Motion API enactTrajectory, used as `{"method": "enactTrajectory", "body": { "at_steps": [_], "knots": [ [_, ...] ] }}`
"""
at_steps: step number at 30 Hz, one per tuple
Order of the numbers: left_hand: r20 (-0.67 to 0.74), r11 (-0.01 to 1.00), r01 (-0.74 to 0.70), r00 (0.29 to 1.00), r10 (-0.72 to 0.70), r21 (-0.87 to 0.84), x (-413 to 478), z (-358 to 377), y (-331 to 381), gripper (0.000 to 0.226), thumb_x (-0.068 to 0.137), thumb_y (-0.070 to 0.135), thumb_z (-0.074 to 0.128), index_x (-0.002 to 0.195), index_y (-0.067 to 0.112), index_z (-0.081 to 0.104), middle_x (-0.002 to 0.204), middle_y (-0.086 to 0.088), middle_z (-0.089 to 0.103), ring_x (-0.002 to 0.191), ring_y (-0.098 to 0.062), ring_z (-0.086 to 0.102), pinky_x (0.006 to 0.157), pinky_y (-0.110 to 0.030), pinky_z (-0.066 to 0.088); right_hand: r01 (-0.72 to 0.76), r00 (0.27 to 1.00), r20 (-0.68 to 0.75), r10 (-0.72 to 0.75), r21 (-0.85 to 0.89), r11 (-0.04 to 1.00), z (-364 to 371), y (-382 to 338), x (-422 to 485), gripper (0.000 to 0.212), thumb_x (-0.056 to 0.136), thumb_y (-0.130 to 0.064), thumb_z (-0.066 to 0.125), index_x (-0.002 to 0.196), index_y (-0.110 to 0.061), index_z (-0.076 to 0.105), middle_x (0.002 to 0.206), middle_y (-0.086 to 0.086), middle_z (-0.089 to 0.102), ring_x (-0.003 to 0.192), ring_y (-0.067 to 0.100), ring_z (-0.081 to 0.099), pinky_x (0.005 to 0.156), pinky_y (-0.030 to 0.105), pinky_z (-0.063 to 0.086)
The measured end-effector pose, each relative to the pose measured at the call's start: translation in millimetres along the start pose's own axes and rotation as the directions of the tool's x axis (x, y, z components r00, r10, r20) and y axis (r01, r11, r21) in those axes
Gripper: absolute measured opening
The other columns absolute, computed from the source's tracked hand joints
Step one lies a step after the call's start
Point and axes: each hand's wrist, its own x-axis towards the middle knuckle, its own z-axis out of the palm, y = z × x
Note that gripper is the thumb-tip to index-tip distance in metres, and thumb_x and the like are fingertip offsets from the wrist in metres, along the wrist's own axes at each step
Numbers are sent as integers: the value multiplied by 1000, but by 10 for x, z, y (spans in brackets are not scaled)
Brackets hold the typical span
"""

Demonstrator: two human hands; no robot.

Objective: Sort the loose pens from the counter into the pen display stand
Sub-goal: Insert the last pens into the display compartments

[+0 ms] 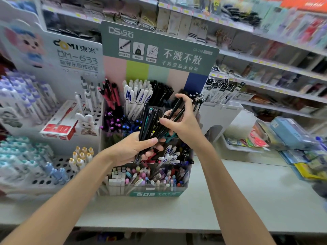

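White rack (44, 181) with holes at 9 o'clock. Left hand (131, 149) is wrapped round a bunch (148, 121) of dark pens, dead centre, right above the stand (155, 192). Right hand (185, 126), at 2 o'clock from it, pinches a couple of black pens (177, 107) by the bunch. Stand's on the counter (247, 191), which runs off toward 4 o'clock.

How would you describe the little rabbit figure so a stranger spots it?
Start at the tall green sign in the middle. Left of it is a white rack with round holes; the rabbit figure stands there, beside a red and white box. It alone has long ears.
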Motion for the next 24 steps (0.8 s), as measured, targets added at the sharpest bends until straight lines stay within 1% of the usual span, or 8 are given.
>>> {"method": "enactTrajectory", "body": {
  "at_steps": [3, 7, 10, 13, 16, 20, 22, 24],
  "knots": [
    [-18, 999, -28, 999, 28, -31, 14, 3, 57, 29, 94, 25, 52, 108, 2, 61, 88, -6, 69, 52, -7, 41, 48, -17, 32, 17, 996, -90, -11, 66, 998, -26, -2, 46, 63, 86, -3, 71, 132, -24, 33, 94, 14, 60, 66, 19, 60, 50, 29, 52],
    [25, 999, -42, 999, 42, 17, 68, -45, 115, 37, 95, 26, 55, 106, -9, 56, 69, -5, 53, 50, -9, 32, 50, -20, 28, 16, 1000, -11, -16, 4, 1000, 87, -16, 18, 62, 84, -4, 74, 129, -16, 32, 88, 5, 58, 51, 9, 56, 45, 22, 48],
    [-12, 999, -44, 999, 44, 5, 88, -36, 108, 38, 93, 32, 57, 109, -3, 61, 83, -18, 60, 53, -11, 39, 50, -19, 34, 20, 1000, -5, -20, 24, 1000, 104, -2, 68, 60, 87, -8, 73, 128, -19, 31, 87, 7, 61, 52, 24, 56, 41, 29, 48],
    [-167, 998, -46, 985, 39, -33, 123, -65, 102, 32, 95, 30, 53, 112, 5, 63, 94, -13, 72, 56, -11, 47, 48, -18, 38, 94, 984, -154, -87, 42, 995, 29, -71, 224, 59, 89, -6, 69, 129, -20, 28, 90, 14, 60, 53, 28, 59, 41, 31, 50],
    [-307, 997, -82, 948, 80, 6, 176, -188, 96, 27, 100, 24, 51, 117, 8, 64, 84, -8, 68, 50, -8, 39, 45, -17, 30, 180, 928, -335, -161, 28, 983, -108, -214, 454, 60, 89, -6, 68, 131, -20, 27, 94, 16, 57, 55, 23, 61, 42, 29, 50],
    [-327, 993, -117, 939, 108, -9, 210, -256, 173, 24, 101, 21, 50, 116, 9, 65, 71, -1, 58, 48, -7, 34, 45, -18, 24, 323, 831, -423, -362, -162, 932, -150, -299, 799, 57, 89, -3, 67, 131, -10, 28, 101, -4, 49, 63, 11, 61, 52, 28, 55],
    [-334, 993, -116, 937, 105, -11, 235, -261, 205, 25, 101, 22, 50, 116, 9, 65, 70, 0, 56, 48, -7, 33, 46, -18, 24, 359, 780, -417, -467, -314, 879, -106, -240, 945, 58, 88, -8, 68, 131, -11, 29, 121, 4, 49, 64, 11, 60, 62, 32, 56],
    [-336, 994, -113, 936, 105, -5, 250, -267, 223, 29, 99, 28, 51, 116, 9, 64, 67, 2, 51, 48, -7, 33, 47, -20, 24, 376, 767, -380, -517, -387, 842, -59, -147, 1065, 62, 88, -12, 70, 131, -19, 27, 125, 17, 50, 70, 20, 60, 69, 39, 56]
  ]
}}
